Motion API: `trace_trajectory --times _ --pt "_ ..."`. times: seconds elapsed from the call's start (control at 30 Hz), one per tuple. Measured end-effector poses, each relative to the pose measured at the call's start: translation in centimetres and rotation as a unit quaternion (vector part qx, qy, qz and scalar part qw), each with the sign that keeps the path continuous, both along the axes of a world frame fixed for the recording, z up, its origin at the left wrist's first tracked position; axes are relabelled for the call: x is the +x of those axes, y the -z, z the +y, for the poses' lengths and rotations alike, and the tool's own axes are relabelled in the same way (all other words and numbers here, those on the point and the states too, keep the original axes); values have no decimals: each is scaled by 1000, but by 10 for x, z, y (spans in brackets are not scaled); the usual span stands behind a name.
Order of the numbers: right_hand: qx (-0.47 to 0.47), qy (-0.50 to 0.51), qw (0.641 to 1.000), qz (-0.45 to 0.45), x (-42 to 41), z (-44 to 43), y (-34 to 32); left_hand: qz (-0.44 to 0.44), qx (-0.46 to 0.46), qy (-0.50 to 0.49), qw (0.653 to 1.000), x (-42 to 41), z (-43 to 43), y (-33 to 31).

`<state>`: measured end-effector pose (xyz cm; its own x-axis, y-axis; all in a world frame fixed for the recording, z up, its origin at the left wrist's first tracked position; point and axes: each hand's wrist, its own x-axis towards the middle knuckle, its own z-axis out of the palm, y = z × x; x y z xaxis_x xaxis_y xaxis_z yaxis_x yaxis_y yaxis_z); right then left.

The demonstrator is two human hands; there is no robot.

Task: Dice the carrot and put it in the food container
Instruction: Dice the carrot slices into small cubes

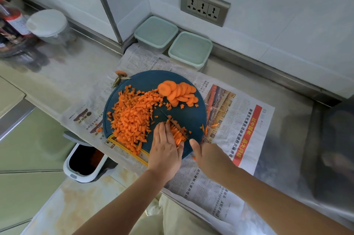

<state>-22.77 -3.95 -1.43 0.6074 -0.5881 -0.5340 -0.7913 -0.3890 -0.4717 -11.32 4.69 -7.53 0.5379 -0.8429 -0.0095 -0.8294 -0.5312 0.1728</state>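
Note:
A round dark-blue cutting board (183, 114) lies on newspaper. A big heap of diced carrot (132, 118) covers its left half, and a fan of round carrot slices (179, 92) sits at its far right. My left hand (165, 148) presses down on a small bunch of carrot strips (179, 134) near the board's front edge. My right hand (206, 155) grips the handle of a knife (173, 122), whose thin blade stands edge-on across the strips. Two lidded food containers (156, 32) (190, 49) stand by the wall behind the board.
Newspaper (239, 125) covers the steel counter. A carrot top (120, 74) lies at the board's far left edge. An open white bin (86, 162) sits below the counter's front edge. Bottles and a lidded jar (47, 24) stand far left; a wall socket (205, 6) is above the containers.

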Motion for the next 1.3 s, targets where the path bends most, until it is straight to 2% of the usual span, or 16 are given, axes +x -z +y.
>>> trace_trajectory --times 0.13,0.3,0.43,0.97,1.3 --pt "-1 13 999 -29 13 -2 4 2 -19 -2 1000 -1 0 -1" --pt "123 100 979 -126 2 -11 -4 26 -53 1 998 -1 2 -8" --pt "105 106 978 -145 -9 -7 -13 33 -72 0 997 0 2 -11" --pt "30 29 995 -92 -21 11 -17 44 -37 -28 998 -4 12 -10" --pt "91 38 995 -33 -10 -2 -19 37 -34 -26 998 -4 10 -4"
